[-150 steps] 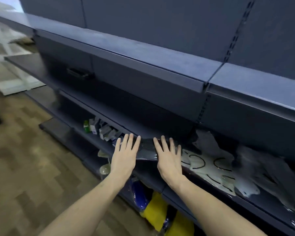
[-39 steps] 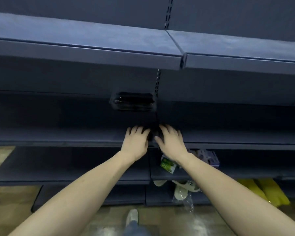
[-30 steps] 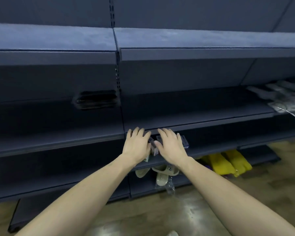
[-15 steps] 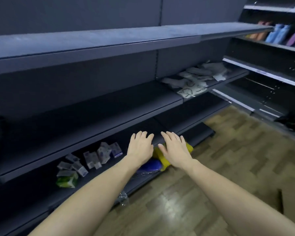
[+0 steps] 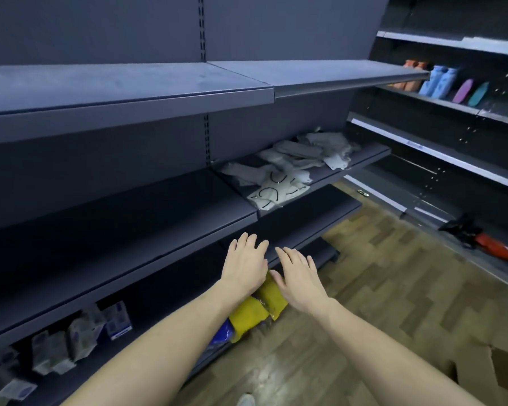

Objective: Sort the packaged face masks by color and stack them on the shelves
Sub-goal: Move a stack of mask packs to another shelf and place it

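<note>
Head view: both grips, left (image 5: 245,265) and right (image 5: 298,275), released and empty; masks (image 5: 279,183) lie far right on a shelf (image 5: 361,159).

No legible text, brand, number or sign showing anywhere. Printing on small boxes (image 5: 79,332), lower shelf (image 5: 147,341), blurring beyond reading. Pale strip along far shelf edge (image 5: 417,146) too small to decipher.

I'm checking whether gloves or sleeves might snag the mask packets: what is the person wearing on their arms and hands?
Nothing shows on them. The left hand and right hand are bare, with no gloves, rings or watch visible, and both forearms are uncovered right down to the frame's bottom edge, so no sleeve is in view.
</note>
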{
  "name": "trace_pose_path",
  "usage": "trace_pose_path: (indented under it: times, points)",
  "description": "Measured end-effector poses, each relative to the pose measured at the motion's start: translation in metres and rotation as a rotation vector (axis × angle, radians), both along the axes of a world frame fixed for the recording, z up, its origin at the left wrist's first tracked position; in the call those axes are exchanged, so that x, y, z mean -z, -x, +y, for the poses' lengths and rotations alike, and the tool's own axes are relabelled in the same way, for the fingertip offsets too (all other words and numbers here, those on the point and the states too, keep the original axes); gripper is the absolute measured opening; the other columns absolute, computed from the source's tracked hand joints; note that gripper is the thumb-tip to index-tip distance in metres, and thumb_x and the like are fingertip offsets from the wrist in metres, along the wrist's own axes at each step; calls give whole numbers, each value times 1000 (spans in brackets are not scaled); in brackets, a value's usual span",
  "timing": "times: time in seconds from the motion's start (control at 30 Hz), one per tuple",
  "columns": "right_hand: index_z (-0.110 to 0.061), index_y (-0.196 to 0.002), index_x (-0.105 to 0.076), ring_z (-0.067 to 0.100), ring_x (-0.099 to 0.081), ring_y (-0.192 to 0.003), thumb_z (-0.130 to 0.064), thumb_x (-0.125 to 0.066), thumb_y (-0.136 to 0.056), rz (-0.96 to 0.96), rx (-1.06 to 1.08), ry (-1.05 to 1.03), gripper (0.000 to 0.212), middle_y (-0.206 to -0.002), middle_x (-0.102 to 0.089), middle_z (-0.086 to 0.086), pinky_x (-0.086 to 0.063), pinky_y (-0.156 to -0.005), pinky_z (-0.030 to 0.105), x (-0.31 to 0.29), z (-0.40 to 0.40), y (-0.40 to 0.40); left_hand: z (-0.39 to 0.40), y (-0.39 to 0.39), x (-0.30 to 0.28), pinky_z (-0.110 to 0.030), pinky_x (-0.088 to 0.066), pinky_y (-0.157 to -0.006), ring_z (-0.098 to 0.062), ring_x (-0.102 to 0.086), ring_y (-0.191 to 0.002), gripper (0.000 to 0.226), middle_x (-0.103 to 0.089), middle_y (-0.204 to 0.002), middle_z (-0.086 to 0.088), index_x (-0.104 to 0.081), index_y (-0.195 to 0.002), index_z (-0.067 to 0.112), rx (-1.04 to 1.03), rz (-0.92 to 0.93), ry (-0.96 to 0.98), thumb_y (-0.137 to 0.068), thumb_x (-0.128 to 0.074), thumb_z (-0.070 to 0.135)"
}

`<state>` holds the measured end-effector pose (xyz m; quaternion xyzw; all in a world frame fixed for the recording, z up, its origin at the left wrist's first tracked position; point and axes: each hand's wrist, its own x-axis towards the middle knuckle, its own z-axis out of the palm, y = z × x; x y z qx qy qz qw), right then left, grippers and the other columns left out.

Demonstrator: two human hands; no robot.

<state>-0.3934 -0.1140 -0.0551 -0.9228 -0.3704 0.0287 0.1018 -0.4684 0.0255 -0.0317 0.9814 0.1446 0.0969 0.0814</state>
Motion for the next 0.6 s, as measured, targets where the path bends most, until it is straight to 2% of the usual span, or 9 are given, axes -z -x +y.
trace_pose_path:
  times: [0.2, 0.33, 0.43, 0.53, 0.6]
  points:
    - [-24, -158, -21, 21, -16, -152, -49, -40, -103, 2, -17, 52, 64, -163, -25, 0, -14, -123, 46, 2, 19, -104, 22, -107, 17, -43, -15, -122, -31, -13, -150, 55, -23, -160, -11, -30, -152, 20, -11, -2, 55, -101, -45, 32]
    - [-23, -157, -23, 20, -17, -151, -46, -39, -104, -9, -37, 14, 60, -163, -26, 0, -15, -123, 43, -4, 34, -166, 38, -162, 21, -43, -12, -123, -32, -10, -151, 60, -14, -163, -14, -19, -156, 20, -40, 19, 66, -102, -41, 36]
    - [-18, -153, -34, 22, -26, -148, -38, -44, -104, -35, -93, -90, 54, -158, -34, 3, -22, -121, 40, -4, 55, -205, 51, -194, 21, -43, -11, -122, -32, -13, -150, 63, -12, -163, -15, -16, -157, 20, -91, 20, 69, -102, -40, 39]
    - [-11, -144, -49, 24, -41, -139, -24, -53, -100, -83, -167, -245, 46, -147, -49, 7, -33, -117, 36, 1, 77, -241, 64, -225, 25, -45, -13, -122, -35, -19, -147, 62, -18, -161, -14, -22, -156, 22, -141, 38, 61, -100, -41, 41]
    - [-10, -140, -53, 25, -45, -135, -24, -49, -99, -118, -239, -303, 43, -142, -53, 8, -37, -114, 37, 4, 91, -264, 70, -242, 32, -48, -14, -121, -38, -20, -145, 56, -21, -160, -14, -33, -152, 26, -197, 78, 77, -98, -38, 41]
